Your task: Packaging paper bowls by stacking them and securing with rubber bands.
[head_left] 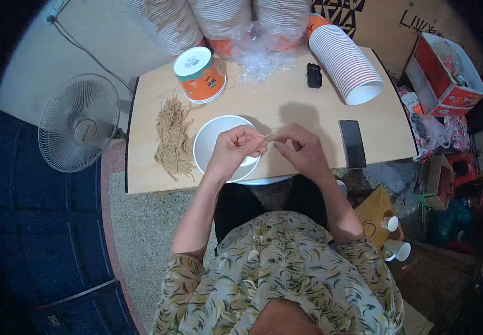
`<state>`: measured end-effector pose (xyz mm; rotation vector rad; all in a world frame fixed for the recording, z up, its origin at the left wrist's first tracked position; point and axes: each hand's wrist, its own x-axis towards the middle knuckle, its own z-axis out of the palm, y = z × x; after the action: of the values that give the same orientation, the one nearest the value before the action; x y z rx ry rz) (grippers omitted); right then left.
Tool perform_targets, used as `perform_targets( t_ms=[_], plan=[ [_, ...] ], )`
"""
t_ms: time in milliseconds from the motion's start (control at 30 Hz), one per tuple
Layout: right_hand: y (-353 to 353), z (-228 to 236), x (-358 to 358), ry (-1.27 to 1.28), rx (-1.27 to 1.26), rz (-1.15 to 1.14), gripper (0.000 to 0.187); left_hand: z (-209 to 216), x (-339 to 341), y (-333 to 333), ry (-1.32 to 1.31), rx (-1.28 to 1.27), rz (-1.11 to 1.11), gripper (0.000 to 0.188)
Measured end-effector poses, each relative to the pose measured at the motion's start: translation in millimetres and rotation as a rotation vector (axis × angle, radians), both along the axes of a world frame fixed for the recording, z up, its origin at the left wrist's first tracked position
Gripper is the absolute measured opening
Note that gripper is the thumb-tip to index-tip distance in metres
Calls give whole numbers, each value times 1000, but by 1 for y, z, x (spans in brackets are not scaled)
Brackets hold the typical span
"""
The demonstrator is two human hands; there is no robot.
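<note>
My left hand (236, 148) and my right hand (300, 146) meet over the near edge of a low wooden table (286, 106). Between their pinched fingertips runs a short tan string (267, 134). Under my left hand lies a white paper bucket (210, 139) with its open mouth facing up. A pile of tan strings (173, 137) lies to its left. Behind it stands an orange and white paper bucket (199, 74), upside down.
A stack of nested white cups (344, 62) lies on its side at the back right, near crumpled clear plastic (258, 53). A black phone (353, 143) and a small black device (314, 75) rest on the table. A standing fan (79, 129) is to the left; boxes and clutter fill the right.
</note>
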<state>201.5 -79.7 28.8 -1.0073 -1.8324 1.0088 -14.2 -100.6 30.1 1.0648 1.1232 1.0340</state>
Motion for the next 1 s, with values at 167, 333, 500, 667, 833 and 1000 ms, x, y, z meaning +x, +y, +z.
perform_targets(
  t_ms=[167,333,500,667,833,1000],
  plan=[
    [-1,-10,-11,104,181,-25,18,0,9,2,-86,-18,27,13],
    [-2,-16,-14,94,184,-102,9,-3,10,2,-62,-41,16,18],
    [-1,-20,-14,64,121,-135,9,-5,13,0,-93,-26,5,16],
    [-6,-23,-10,25,18,-135,8,-9,15,-1,-139,-65,59,14],
    [-4,-25,-10,177,-173,-60,5,-10,19,-3,-98,-16,82,13],
    [-1,-21,-8,308,-309,18,4,-7,25,-6,51,82,75,13]
  ],
)
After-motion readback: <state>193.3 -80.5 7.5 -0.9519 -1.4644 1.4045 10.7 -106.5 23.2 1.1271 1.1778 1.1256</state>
